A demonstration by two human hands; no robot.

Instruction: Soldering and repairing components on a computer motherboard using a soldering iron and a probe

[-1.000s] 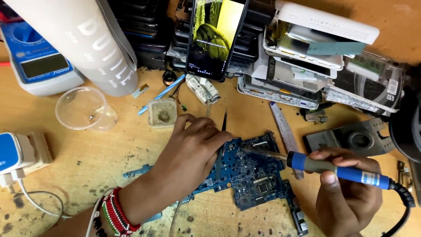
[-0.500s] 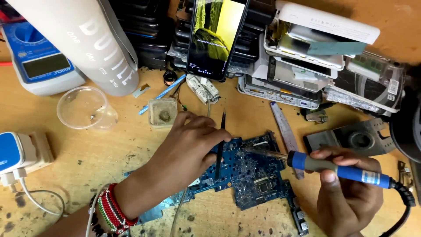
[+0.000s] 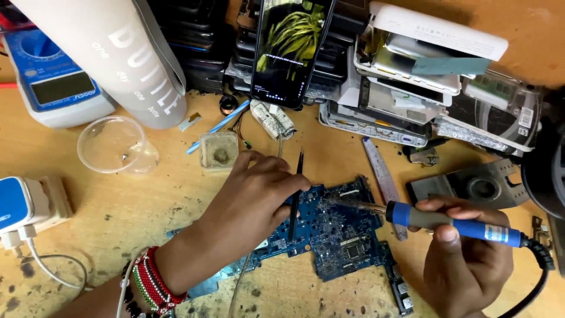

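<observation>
A blue circuit board point(image 3: 336, 232) lies flat on the wooden bench. My left hand point(image 3: 247, 203) rests over its left part and pinches black tweezers point(image 3: 295, 197), whose lower tips touch the board. My right hand point(image 3: 465, 265) grips a blue-handled soldering iron point(image 3: 453, 222). The iron's metal tip point(image 3: 338, 201) points left and sits just over the board, close to the tweezers. A beaded red, white and green bracelet is on my left wrist.
A small square tub of flux point(image 3: 219, 151) and a clear plastic cup point(image 3: 115, 144) stand behind my left hand. A phone with a lit screen point(image 3: 291, 50) leans on stacked device parts point(image 3: 412, 88). A blue multimeter point(image 3: 56, 88), a white bottle point(image 3: 112, 56), a charger point(image 3: 20, 206).
My left hand has brought the tweezers down and more upright onto the board. The soldering iron and my right hand have stayed almost still.
</observation>
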